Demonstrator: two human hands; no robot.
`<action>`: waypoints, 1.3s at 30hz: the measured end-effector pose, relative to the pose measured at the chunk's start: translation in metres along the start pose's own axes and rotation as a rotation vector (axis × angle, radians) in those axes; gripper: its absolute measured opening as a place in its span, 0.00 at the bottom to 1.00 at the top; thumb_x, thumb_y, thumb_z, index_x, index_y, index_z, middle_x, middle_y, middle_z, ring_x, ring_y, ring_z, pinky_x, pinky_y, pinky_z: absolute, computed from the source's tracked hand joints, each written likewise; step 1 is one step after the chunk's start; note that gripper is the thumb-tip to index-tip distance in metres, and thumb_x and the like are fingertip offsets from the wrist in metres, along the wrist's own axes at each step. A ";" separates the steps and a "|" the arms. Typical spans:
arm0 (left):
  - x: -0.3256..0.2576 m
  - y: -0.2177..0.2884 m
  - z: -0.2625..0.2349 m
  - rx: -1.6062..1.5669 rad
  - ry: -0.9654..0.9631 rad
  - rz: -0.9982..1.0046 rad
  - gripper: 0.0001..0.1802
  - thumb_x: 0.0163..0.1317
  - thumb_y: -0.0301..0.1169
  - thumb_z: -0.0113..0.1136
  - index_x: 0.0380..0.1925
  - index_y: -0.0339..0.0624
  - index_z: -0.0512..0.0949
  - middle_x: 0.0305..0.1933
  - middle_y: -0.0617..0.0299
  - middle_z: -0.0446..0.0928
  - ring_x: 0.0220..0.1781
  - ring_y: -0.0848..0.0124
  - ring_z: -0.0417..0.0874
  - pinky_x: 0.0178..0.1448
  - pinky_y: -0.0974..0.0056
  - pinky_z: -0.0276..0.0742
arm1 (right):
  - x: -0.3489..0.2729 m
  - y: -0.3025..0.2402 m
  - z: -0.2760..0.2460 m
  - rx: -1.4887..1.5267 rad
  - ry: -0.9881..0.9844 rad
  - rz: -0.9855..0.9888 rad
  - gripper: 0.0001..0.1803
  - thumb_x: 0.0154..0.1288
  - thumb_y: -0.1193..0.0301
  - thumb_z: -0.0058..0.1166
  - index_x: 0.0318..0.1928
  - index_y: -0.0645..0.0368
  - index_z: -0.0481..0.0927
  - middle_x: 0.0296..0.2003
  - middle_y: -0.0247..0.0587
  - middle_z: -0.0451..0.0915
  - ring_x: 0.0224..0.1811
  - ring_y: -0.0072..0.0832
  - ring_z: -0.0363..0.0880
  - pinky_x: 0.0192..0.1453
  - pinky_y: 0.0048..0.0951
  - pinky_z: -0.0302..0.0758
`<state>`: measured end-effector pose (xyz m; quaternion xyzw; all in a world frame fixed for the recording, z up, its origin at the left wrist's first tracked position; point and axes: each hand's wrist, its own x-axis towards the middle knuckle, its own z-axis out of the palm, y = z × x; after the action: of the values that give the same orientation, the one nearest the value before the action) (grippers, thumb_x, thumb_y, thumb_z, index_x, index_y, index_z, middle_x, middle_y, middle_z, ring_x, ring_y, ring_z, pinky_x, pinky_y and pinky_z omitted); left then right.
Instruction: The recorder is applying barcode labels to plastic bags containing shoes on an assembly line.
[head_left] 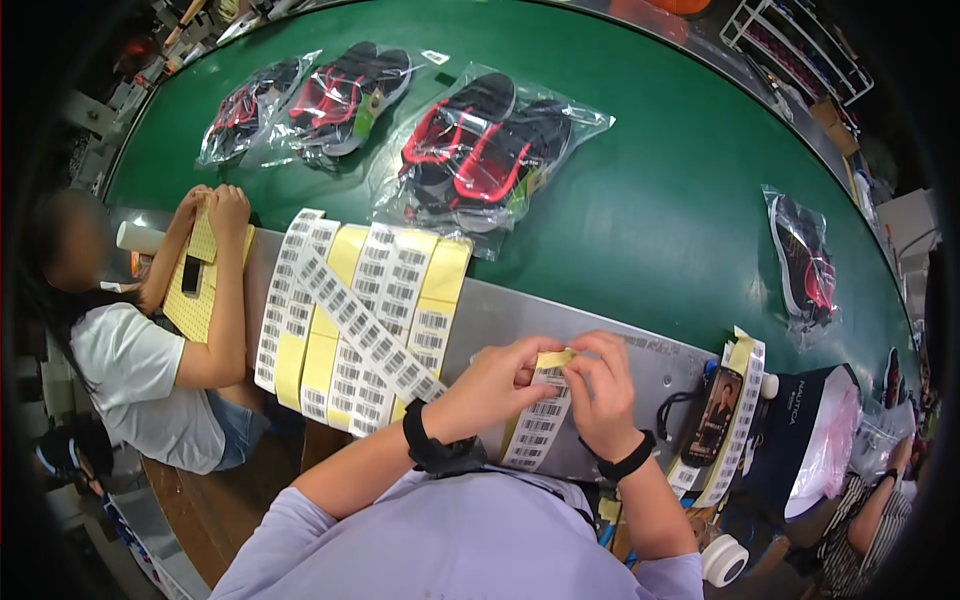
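Observation:
A strip of white barcode labels on yellow backing [537, 430] hangs down in front of my body. My left hand [505, 380] pinches its top end, where the yellow backing is bent over. My right hand [604, 395] closes thumb and finger on the same end from the other side. Whether a single label sits between the right fingertips is too small to tell. Left of my hands, several more barcode label strips [350, 385] lie side by side over the metal ledge, with one loose strip [365, 325] slanting across them.
Clear bags of black and red shoes [485, 150] lie on the green belt [660, 220]; another bagged shoe [802, 260] is at right. A phone [713, 415] rests by more label strips, near a dark bag [800, 430]. A co-worker [140, 350] at left handles yellow sheets.

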<state>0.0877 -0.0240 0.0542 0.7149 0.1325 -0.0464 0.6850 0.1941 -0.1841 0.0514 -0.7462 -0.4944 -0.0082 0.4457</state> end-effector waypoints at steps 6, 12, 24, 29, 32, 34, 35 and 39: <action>0.009 -0.031 -0.009 0.054 0.114 -0.108 0.25 0.63 0.20 0.63 0.60 0.35 0.71 0.44 0.57 0.84 0.40 0.77 0.84 0.43 0.70 0.80 | 0.043 0.002 -0.013 0.131 0.109 0.232 0.06 0.58 0.83 0.59 0.35 0.65 0.76 0.43 0.46 0.77 0.47 0.39 0.78 0.51 0.37 0.74; 0.013 -0.070 0.013 -0.173 0.266 -0.039 0.24 0.65 0.22 0.62 0.61 0.33 0.71 0.47 0.57 0.82 0.44 0.77 0.84 0.46 0.71 0.81 | 0.172 0.158 0.015 0.811 0.500 0.831 0.35 0.63 0.74 0.65 0.67 0.56 0.63 0.48 0.40 0.77 0.43 0.27 0.78 0.46 0.30 0.74; 0.008 -0.061 0.005 -0.148 0.246 -0.025 0.24 0.65 0.22 0.64 0.60 0.33 0.72 0.56 0.52 0.80 0.49 0.72 0.85 0.51 0.68 0.84 | 0.217 0.231 0.066 0.521 0.353 1.001 0.45 0.53 0.86 0.64 0.70 0.55 0.59 0.34 0.39 0.80 0.30 0.25 0.80 0.30 0.27 0.80; 0.010 -0.066 0.006 -0.152 0.243 0.012 0.25 0.63 0.27 0.65 0.61 0.36 0.73 0.55 0.49 0.81 0.47 0.65 0.88 0.50 0.64 0.86 | 0.242 0.257 0.024 0.485 0.367 0.852 0.09 0.63 0.72 0.64 0.43 0.58 0.82 0.37 0.31 0.84 0.39 0.19 0.78 0.44 0.26 0.71; 0.010 -0.066 0.005 -0.144 0.233 0.005 0.26 0.63 0.27 0.66 0.61 0.37 0.73 0.54 0.49 0.82 0.47 0.64 0.88 0.50 0.64 0.86 | 0.271 0.270 0.021 0.556 0.100 0.877 0.07 0.63 0.71 0.64 0.39 0.59 0.83 0.37 0.32 0.84 0.38 0.20 0.79 0.42 0.25 0.71; 0.011 -0.066 0.006 -0.149 0.233 0.011 0.26 0.63 0.27 0.66 0.61 0.37 0.73 0.53 0.49 0.82 0.47 0.64 0.88 0.50 0.64 0.86 | 0.285 0.279 0.026 0.662 -0.095 0.929 0.07 0.64 0.70 0.64 0.38 0.59 0.81 0.35 0.33 0.83 0.35 0.20 0.79 0.43 0.26 0.76; 0.011 -0.066 0.005 -0.152 0.236 0.013 0.26 0.63 0.27 0.66 0.61 0.38 0.73 0.53 0.49 0.82 0.47 0.64 0.88 0.50 0.64 0.86 | 0.291 0.280 0.029 0.712 -0.172 0.957 0.07 0.65 0.70 0.63 0.37 0.59 0.81 0.35 0.34 0.82 0.34 0.21 0.79 0.43 0.26 0.78; 0.009 -0.066 0.003 -0.125 0.227 -0.007 0.26 0.64 0.26 0.65 0.61 0.37 0.73 0.53 0.50 0.82 0.47 0.66 0.88 0.51 0.65 0.85 | 0.305 0.266 0.042 0.652 -0.277 0.976 0.06 0.65 0.72 0.63 0.37 0.59 0.79 0.33 0.34 0.81 0.34 0.23 0.80 0.45 0.29 0.81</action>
<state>0.0803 -0.0244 -0.0118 0.6712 0.2142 0.0405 0.7085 0.5298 0.0374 -0.0104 -0.7060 -0.1254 0.4467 0.5351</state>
